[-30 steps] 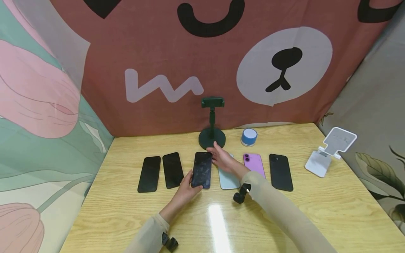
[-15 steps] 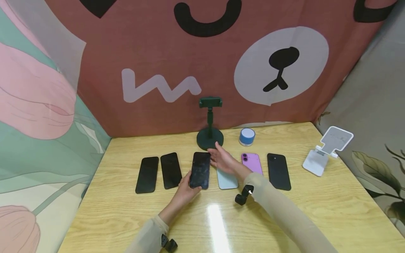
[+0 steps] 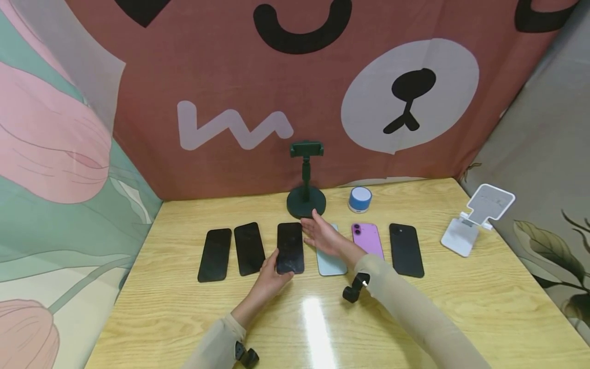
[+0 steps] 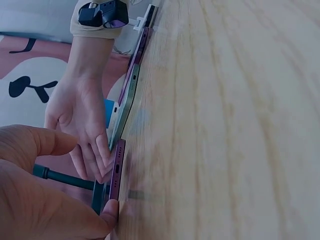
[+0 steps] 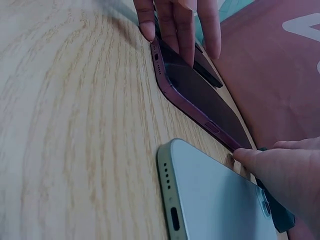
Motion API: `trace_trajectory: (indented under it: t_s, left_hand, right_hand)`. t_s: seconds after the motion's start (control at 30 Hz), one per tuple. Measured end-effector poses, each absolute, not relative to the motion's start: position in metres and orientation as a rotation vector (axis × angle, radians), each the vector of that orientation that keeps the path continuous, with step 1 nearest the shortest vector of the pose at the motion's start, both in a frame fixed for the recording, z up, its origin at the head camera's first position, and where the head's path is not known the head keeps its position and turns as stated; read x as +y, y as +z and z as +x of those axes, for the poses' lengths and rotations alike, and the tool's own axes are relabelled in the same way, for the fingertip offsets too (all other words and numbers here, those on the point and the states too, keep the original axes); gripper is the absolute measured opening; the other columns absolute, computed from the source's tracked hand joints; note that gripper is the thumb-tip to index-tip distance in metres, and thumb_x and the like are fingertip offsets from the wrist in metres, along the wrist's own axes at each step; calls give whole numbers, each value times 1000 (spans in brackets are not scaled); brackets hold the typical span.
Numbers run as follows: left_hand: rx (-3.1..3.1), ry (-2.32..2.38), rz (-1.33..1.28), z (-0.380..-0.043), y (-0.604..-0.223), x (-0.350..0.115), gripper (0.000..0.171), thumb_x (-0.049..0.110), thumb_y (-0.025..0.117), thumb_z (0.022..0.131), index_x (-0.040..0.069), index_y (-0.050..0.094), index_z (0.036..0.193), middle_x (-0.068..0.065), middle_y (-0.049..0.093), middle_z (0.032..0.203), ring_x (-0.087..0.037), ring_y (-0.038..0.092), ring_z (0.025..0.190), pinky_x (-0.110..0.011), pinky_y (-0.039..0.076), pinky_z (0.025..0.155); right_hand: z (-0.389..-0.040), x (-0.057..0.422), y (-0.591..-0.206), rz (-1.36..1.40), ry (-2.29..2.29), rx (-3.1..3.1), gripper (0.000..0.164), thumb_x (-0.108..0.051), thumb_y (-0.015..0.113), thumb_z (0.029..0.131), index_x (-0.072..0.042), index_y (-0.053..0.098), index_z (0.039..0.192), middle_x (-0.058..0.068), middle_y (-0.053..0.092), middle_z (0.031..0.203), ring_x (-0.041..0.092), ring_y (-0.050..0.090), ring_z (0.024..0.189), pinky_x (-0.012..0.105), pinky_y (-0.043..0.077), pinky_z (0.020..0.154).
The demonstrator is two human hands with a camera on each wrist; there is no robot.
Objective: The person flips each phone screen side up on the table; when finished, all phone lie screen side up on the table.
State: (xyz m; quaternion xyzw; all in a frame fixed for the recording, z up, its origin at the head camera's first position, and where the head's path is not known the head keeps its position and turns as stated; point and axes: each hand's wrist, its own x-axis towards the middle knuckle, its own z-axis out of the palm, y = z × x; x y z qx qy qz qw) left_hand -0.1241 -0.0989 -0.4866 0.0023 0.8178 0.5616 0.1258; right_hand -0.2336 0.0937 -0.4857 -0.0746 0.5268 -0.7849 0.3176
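Note:
A dark-screened smartphone (image 3: pixel 290 246) lies face up on the wooden table, between my two hands. The left hand (image 3: pixel 271 282) holds its lower left corner, fingers along the left side and thumb at the bottom edge. In the left wrist view, a left fingertip (image 4: pixel 110 214) touches the phone's purplish bottom edge. My right hand (image 3: pixel 326 236), its fingers straight, is at the upper right corner, partly over a pale mint phone (image 3: pixel 331 264). In the right wrist view the right thumb (image 5: pixel 247 157) touches the dark phone's side. The right fingertips' contact at the top is hidden.
Two black phones (image 3: pixel 215 254) (image 3: pixel 250 248) lie to the left. A pink phone (image 3: pixel 367 240) and a black one (image 3: pixel 406 250) lie to the right. Behind stand a dark green phone stand (image 3: pixel 306 202) and a blue speaker (image 3: pixel 359 200). A white folding stand (image 3: pixel 461 237) is far right.
The dark phone has turned slightly, its top end shifting left, and the glare on its screen has faded. Both hands stay about it, with the right moving only slightly.

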Motion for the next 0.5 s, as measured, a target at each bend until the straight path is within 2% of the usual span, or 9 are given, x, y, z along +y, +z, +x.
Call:
trace_trajectory:
  t_s: [0.17,0.37,0.5]
  left_hand:
    - [2393,1641,-2,-124,-486,-97,79,14,66,85,-3,21,148,-33,23,143,-49,24,131,-60,30,101]
    - [2401,1673,-44,-124,-479,-94,77,13,65,86,0,22,148,-32,16,146,-51,16,132,-63,26,102]
    - [2431,1679,-5,-126,-474,-90,76,13,65,87,1,23,148,-31,17,146,-48,19,131,-59,32,101]
  right_hand:
    - [-230,100,-482,-203,-2073,1383,76,-52,8,100,6,-2,148,25,-7,155,36,-7,142,47,3,114]
    - [-228,111,-477,-251,-2078,1403,73,-50,8,101,4,-3,149,28,-3,154,39,-1,142,48,5,114]
    - [-227,120,-472,-269,-2098,1408,71,-47,5,101,4,-2,149,29,0,153,40,2,141,49,7,114]
